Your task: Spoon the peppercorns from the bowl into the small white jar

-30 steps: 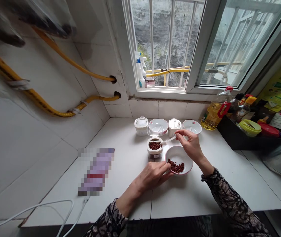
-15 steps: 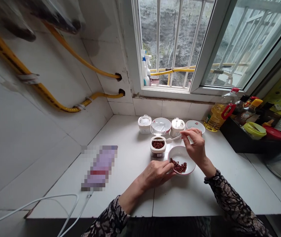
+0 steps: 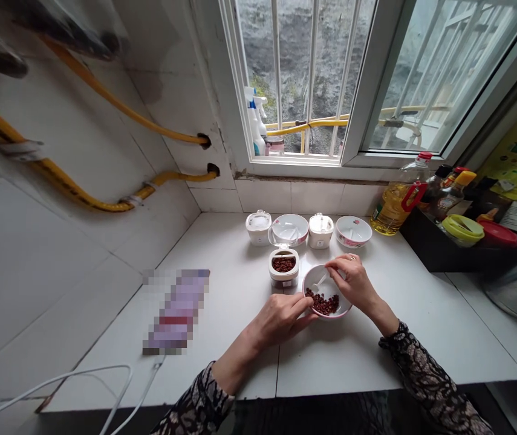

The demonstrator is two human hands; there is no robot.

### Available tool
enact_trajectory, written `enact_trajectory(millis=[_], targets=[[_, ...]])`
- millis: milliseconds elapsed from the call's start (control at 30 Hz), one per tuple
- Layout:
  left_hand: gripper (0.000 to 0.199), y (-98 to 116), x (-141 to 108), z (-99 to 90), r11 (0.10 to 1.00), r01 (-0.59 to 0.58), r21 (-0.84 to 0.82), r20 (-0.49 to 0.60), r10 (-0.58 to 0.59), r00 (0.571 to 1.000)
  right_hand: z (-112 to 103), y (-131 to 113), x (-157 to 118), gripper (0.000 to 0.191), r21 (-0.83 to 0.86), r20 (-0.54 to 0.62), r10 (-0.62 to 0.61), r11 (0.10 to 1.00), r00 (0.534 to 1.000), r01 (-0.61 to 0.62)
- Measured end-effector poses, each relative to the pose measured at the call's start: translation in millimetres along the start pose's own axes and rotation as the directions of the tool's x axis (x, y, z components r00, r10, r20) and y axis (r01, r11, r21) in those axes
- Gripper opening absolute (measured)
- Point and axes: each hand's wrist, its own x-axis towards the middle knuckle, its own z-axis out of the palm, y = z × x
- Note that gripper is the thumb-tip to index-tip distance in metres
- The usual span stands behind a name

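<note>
A white bowl [image 3: 344, 305] with a pink rim stands on the counter with small red-brown peppercorns [image 3: 324, 304] in its bottom. My left hand [image 3: 280, 314] grips the bowl's left rim, thumb inside. My right hand [image 3: 351, 275] pinches a small white spoon [image 3: 318, 283], whose scoop end is down inside the bowl, near the peppercorns. Just behind and left of the bowl sits a small seasoning jar [image 3: 284, 277], lid raised, with more of the same peppercorns in it.
Along the back stand two white lidded jars [image 3: 258, 228] [image 3: 320, 231] and two white bowls [image 3: 289, 229] [image 3: 353, 232]. An oil bottle [image 3: 394, 202] and a black box [image 3: 425, 244] of condiments are at right. A blurred purple object [image 3: 179, 311] with a white cable [image 3: 122, 377] lies left.
My right hand has come down and slightly left, bringing the spoon from beside the open jar into the bowl. My left hand stays on the rim. The whole view has shifted slightly.
</note>
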Motion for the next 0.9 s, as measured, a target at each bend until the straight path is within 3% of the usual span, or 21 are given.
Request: enact_trajectory(millis=[200,333,900], targets=[[0.020,0,-1,-1.6,1.000,0.011,-0.026,0.036,-0.010,0.999,-8,5,0,0.016,0.179,-0.025,0.251,0.953,0.968,-0.243],[0.022,0,0,-2.4,1.000,0.012,-0.020,0.034,-0.011,0.999,-9,5,1,0.020,0.293,0.004,0.355,0.894,0.935,-0.340],[0.026,1,1,-1.8,1.000,0.011,-0.009,0.018,-0.011,1.000,-12,3,6,0.024,0.407,0.002,0.405,0.835,0.915,-0.371]])
